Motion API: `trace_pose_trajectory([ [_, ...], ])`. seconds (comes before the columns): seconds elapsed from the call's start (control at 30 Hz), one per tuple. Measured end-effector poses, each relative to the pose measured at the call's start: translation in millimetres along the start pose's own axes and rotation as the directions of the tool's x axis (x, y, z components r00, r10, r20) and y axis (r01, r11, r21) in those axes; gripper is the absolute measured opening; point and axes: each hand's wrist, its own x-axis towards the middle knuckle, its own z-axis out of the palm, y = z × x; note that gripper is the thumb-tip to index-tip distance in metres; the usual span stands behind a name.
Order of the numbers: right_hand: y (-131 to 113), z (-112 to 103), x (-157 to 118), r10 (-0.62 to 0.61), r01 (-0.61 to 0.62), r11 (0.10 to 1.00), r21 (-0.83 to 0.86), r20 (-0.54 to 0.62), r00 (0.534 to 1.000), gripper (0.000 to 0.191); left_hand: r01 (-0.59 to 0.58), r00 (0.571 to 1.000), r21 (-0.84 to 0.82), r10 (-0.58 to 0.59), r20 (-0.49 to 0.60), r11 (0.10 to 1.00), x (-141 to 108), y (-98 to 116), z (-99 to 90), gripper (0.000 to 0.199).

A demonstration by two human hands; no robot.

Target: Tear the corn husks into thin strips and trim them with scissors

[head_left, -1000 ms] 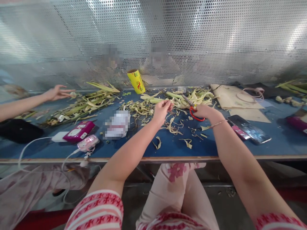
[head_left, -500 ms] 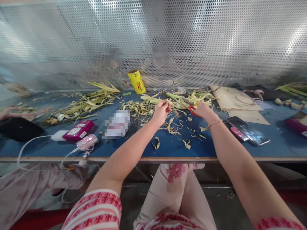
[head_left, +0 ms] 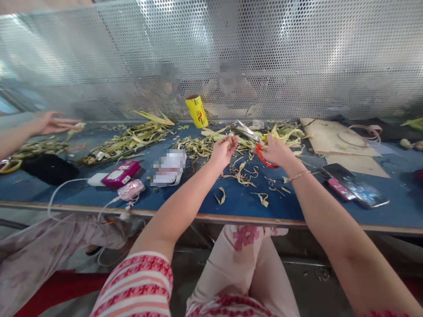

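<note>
My right hand (head_left: 274, 152) is closed round the handles of a pair of scissors (head_left: 247, 130), red and yellow at the grip. Their steel blades point up and left, slightly parted, over pale green plant stalks (head_left: 284, 130). To their left, my left hand (head_left: 226, 149) is closed in a pinch. What sits between its fingertips is too small to make out. Beside that hand lies a heap of dry, curly plant trimmings (head_left: 194, 147). More strips of peel (head_left: 243, 172) are scattered on the blue table between my forearms.
A yellow cardboard tube (head_left: 197, 112) stands by the perforated metal panel (head_left: 264, 53). A stalk pile (head_left: 132, 138), purple box (head_left: 121, 174) and cabled pink device (head_left: 131, 190) lie left. Phones (head_left: 357, 185) and brown sheets (head_left: 340, 136) lie right. Another person's hand (head_left: 54, 123) reaches in from the left.
The scissors have come up and turned, so their blades now show clearly. My left hand stays pinched. The view has shifted left, and the other person's hand is raised over the table.
</note>
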Motion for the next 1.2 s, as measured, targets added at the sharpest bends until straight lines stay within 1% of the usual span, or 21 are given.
trace_pose_trajectory([
  [0.13,-3,12,0,-0.103,0.099,0.993,-0.071,-0.048,0.994,0.053,-0.013,1.0,-0.017,0.013,0.014,1.0,-1,-3,1.0,0.018],
  [0.27,-5,16,2,-0.139,0.13,0.987,-0.097,-0.096,0.986,0.043,-0.016,0.999,-0.038,0.018,0.052,0.999,-6,-6,3.1,0.017],
  [0.43,-8,15,0,-0.12,0.113,0.991,-0.074,-0.096,0.988,0.043,-0.031,0.996,-0.013,0.032,0.078,0.999,-11,-9,4.6,0.016],
  [0.53,-8,13,-1,-0.096,0.091,0.994,-0.058,-0.082,0.992,0.041,-0.068,0.995,0.016,0.067,0.081,0.998,-9,-10,4.1,0.015],
  [0.77,-4,12,2,-0.126,0.121,0.991,-0.064,-0.091,0.988,0.044,-0.163,0.986,0.07,0.161,0.038,0.984,-3,-10,1.9,0.013],
  [0.97,-4,10,2,-0.119,0.114,0.992,-0.051,-0.103,0.988,0.048,-0.161,0.985,0.099,0.153,0.083,0.982,-4,-11,0.8,0.011],
  [1.2,-5,12,3,-0.109,0.106,0.994,-0.036,-0.101,0.989,0.049,-0.149,0.986,0.07,0.143,0.081,0.986,-5,-9,0.9,0.01],
])
